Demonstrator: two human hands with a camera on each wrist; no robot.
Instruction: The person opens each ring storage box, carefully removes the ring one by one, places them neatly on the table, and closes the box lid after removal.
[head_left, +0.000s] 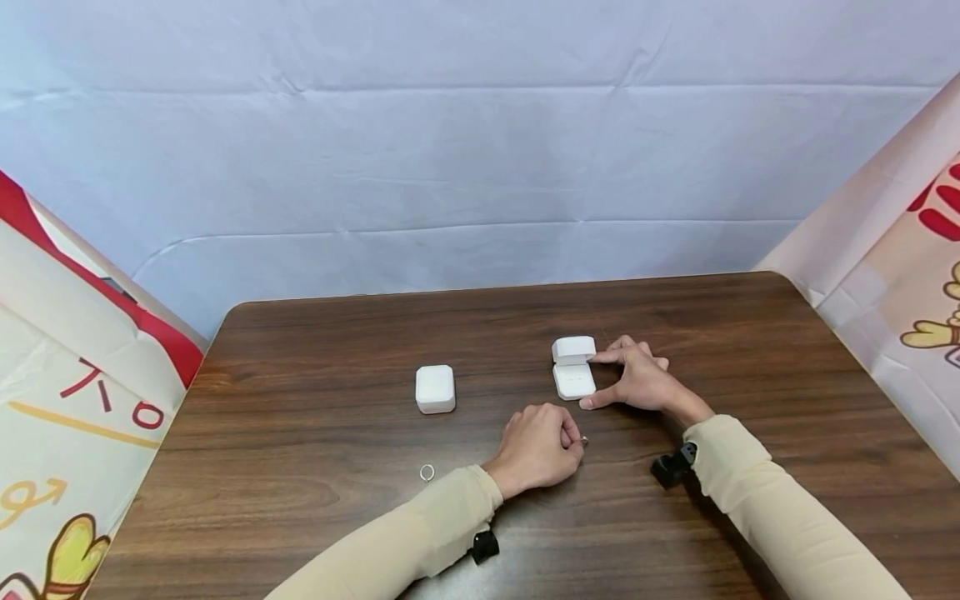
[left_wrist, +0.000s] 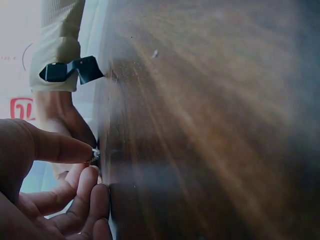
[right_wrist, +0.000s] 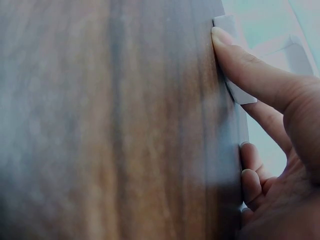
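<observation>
My left hand pinches a small ring between thumb and fingertips, low over the table in front of an opened white ring box. In the left wrist view the ring's sparkly top shows, while the fingers cover the rest. My right hand holds the ring box from its right side, the thumb at the front corner and the index finger by the raised lid. Its pale insert faces up, and no ring shows in it. The right wrist view catches the side of the box beside the thumb.
A closed white box stands to the left of the opened one. Another ring lies on the brown wooden table, near my left sleeve. White cloth hangs behind the table's far edge.
</observation>
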